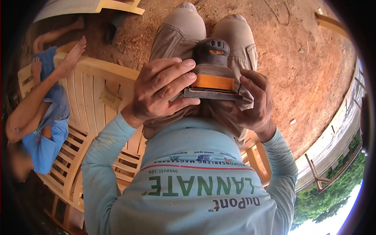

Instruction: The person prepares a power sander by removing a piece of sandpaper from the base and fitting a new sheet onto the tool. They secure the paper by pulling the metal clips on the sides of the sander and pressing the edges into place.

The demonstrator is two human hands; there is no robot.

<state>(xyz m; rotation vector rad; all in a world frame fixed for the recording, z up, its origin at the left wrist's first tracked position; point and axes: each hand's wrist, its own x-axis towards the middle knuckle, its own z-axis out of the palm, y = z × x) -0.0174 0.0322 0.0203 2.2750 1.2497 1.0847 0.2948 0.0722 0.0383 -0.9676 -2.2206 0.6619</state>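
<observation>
A black and orange palm sander (213,81) is held between my two hands above my lap, its flat pad towards my body. My left hand (160,88) presses its fingers against the sander's left side and the left corner of the pad. At the opposite end, my right hand (256,100) curls around the pad's right edge, with some fingers hidden beneath and behind it. Dust covers the black upper housing. The underside of the pad is mostly hidden.
I sit on a slatted wooden seat. A slatted wooden bench (84,94) is on the left, with a barefoot person in blue (47,129) on it. Bare dirt ground (297,62) lies ahead and right. A pale wooden piece (70,8) is at upper left.
</observation>
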